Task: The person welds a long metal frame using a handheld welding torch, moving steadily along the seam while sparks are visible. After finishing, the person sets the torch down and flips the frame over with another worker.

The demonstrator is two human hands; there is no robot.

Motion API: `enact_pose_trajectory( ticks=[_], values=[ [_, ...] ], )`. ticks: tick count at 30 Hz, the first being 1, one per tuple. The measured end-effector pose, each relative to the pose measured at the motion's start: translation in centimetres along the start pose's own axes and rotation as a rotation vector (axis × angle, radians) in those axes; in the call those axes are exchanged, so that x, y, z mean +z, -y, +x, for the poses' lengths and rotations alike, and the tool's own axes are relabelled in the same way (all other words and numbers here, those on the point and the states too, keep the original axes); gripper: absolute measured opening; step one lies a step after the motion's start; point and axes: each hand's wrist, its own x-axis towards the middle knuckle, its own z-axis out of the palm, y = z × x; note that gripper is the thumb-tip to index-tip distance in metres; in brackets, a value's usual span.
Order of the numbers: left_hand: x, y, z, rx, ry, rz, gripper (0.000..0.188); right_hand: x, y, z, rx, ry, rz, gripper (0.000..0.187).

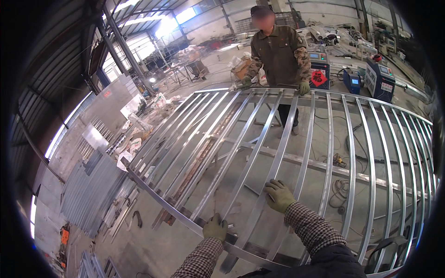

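Observation:
A large metal frame [282,157] with many parallel square-tube bars lies raised in front of me. My left hand [215,228], in an olive work glove, is closed at the frame's near edge rail [185,221], beside a bar's end. Farther right, my right hand [279,196], gloved alike, has its fingers bent over a silver metal bar [259,211] partway along its length; the undersides of both hands are hidden. Across the frame stands a co-worker [278,53] in a cap and dark jacket, both gloved hands at the far rail [273,88].
Blue-and-white machines [379,79] stand behind the frame at right. Cables [340,192] and a yellow tool [340,161] lie on the floor beneath the bars. Corrugated metal sheets [92,192] lean at left, near loose metal strips [121,208]. Piled metal stock [338,39] fills the back.

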Motion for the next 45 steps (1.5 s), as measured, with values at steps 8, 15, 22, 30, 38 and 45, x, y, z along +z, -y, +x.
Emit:
enact_pose_trajectory(
  ticks=[8, 15, 22, 30, 38, 45],
  values=[
    [0.8, 0.9, 0.1, 0.016, -0.010, -0.042, 0.045, -0.1, -0.4, 0.1, 0.029, 0.091, -0.049, 0.044],
    [0.7, 0.9, 0.0, 0.041, -0.033, -0.006, 0.052, 0.1, -0.3, 0.0, -0.037, -0.004, -0.001, 0.044],
    [0.7, 0.5, 0.0, 0.045, -0.073, -0.015, 0.049, -0.6, -0.2, 0.2, 0.091, -0.053, 0.029, 0.044],
    [0.4, 0.5, -0.1, 0.004, -0.012, -0.009, 0.050, -1.6, 1.5, -0.1, 0.230, 0.020, 0.052, 0.033],
    [0.2, 0.2, 0.2, -0.058, 0.049, -0.032, 0.059, -1.4, 1.0, -0.2, 0.222, 0.065, 0.034, 0.030],
    [-0.1, 0.0, 0.0, -0.026, 0.011, -0.055, 0.054, -1.1, 0.9, 0.0, 0.268, 0.044, 0.045, 0.032]
  ],
)
